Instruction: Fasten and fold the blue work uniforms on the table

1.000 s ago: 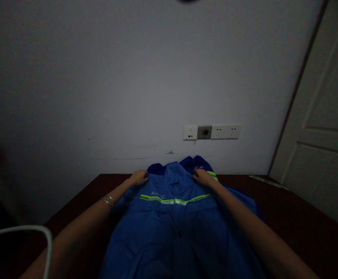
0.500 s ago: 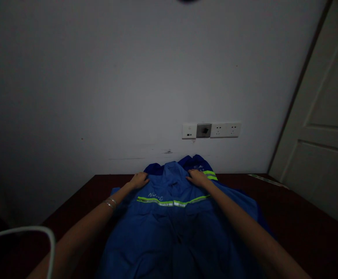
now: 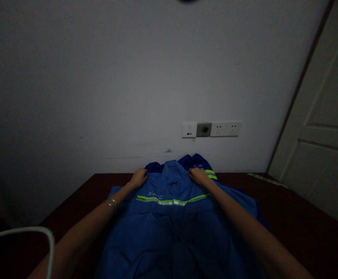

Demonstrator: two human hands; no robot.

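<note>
A blue work jacket (image 3: 160, 224) with a yellow-green and silver reflective stripe lies spread out, its collar toward the wall and its front facing up. My left hand (image 3: 139, 178) pinches the cloth at the shoulder left of the collar; a bracelet circles that wrist. On the other side of the collar, my right hand (image 3: 199, 176) has its fingers closed on the opposite shoulder. Darker blue cloth with another reflective stripe shows behind the collar. Dim light hides the finer folds and the fingertips.
The jacket rests on a dark red table (image 3: 81, 197) against a white wall (image 3: 128, 77). Sockets and a switch (image 3: 225, 129) sit on the wall. A pale door (image 3: 325, 128) stands at right. At lower left a white cable (image 3: 52, 248) crosses my forearm.
My left hand has shifted very slightly left, and my right hand slightly right. The jacket lies almost as before.
</note>
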